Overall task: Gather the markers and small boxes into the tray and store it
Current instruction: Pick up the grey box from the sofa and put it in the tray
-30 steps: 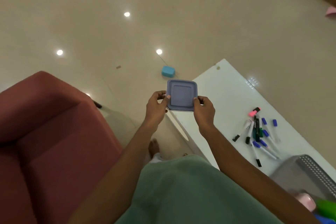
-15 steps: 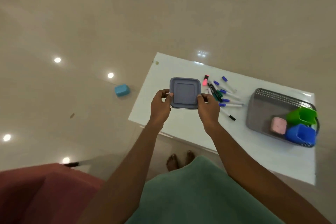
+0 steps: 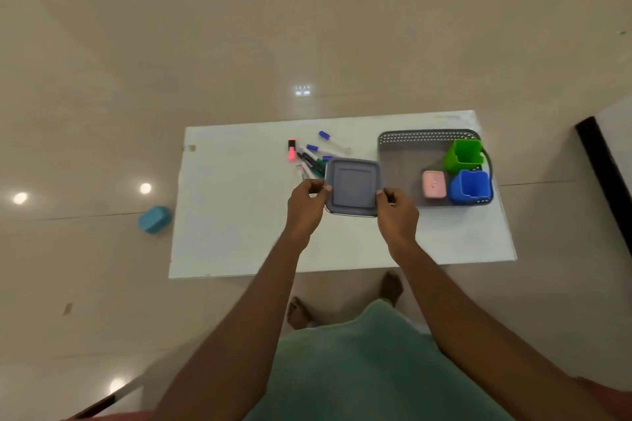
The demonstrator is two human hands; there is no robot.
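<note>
Grey square box (image 3: pixel 353 187), lid side up, sits just right of frame centre, held over the white table (image 3: pixel 239 215). I have it pinched from both sides: left hand (image 3: pixel 305 207) on its left edge, right hand (image 3: pixel 396 214) on its right edge, fingers curled narrow around the rim. I cannot tell whether it is raised or resting on the table.

Step in hand, as I judge it: carry the box right into the grey tray (image 3: pixel 400 161). Bare floor in the tray lies on its left half; pink box (image 3: pixel 434 184), blue cup (image 3: pixel 470 187) and green cup (image 3: pixel 464 154) crowd its right side. Keep the box level, clear the tray's near wall, set it flat beside the pink box without nudging it.

Markers (image 3: pixel 313 155) lie loose just upper left of the box, partly hidden by it; avoid sweeping them.

Teal box (image 3: pixel 155 219) is on the floor, left of the table, not yet collected.
</note>
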